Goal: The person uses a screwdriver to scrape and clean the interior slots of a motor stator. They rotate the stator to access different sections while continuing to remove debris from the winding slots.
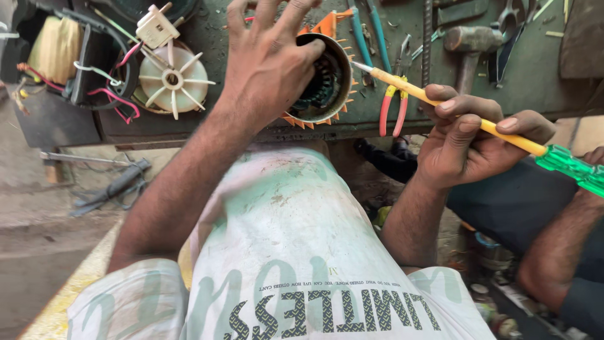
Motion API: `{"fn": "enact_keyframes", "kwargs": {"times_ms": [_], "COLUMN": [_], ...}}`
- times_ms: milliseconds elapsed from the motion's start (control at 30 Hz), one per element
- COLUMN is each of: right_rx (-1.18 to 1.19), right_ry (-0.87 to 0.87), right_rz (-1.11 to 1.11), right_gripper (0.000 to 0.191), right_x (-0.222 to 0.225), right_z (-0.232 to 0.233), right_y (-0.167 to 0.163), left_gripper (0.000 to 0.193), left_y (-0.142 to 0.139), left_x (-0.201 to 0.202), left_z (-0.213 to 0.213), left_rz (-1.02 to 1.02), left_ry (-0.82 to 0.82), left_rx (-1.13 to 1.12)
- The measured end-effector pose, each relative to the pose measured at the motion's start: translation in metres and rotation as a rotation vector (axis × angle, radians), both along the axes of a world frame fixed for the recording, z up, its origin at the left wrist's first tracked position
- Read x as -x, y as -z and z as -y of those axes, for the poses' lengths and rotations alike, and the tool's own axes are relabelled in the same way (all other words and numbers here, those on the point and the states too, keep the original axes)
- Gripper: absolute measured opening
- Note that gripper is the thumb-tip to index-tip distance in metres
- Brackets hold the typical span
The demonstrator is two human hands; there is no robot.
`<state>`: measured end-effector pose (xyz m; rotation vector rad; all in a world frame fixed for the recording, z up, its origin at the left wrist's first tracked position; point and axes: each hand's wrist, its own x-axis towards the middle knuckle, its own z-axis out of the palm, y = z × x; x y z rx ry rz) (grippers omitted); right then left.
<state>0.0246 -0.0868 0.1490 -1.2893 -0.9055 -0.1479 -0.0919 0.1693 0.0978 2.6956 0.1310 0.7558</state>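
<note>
Stator [322, 82] at desk [251, 126] edge: left hand [267, 63] fingers clamped on rim; right hand [469, 141] fingers clamped on screwdriver [453, 110], tip beside stator rim. Pliers [393, 104] right of stator.

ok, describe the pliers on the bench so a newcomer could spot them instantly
Start at the dark green metal workbench and find its near edge. Between the round metal motor housing under the left hand and the right hand holding the yellow-shafted screwdriver, the small pliers lie pointing away. Their pink-and-yellow handles set them apart from the teal-handled tool behind.
</note>
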Motion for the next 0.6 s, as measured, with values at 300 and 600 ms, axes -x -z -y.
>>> {"fn": "enact_keyframes", "kwargs": {"times_ms": [300,600], "right_rx": [-0.056,-0.064], "right_ry": [0.028,-0.007], "right_rz": [-0.039,-0.066], "right_gripper": [0.028,0.028], "right_x": [0.004,0.024], "right_z": [0.014,0.007], "right_y": [0.017,0.015], "left_gripper": [0.006,0.011], "left_y": [-0.001,0.009], "left_x": [0.001,-0.001], "left_z": [-0.002,0.000], "left_rz": [-0.161,-0.129], "left_ry": [-0.045,-0.060], "left_rx": [-0.095,-0.111]}}
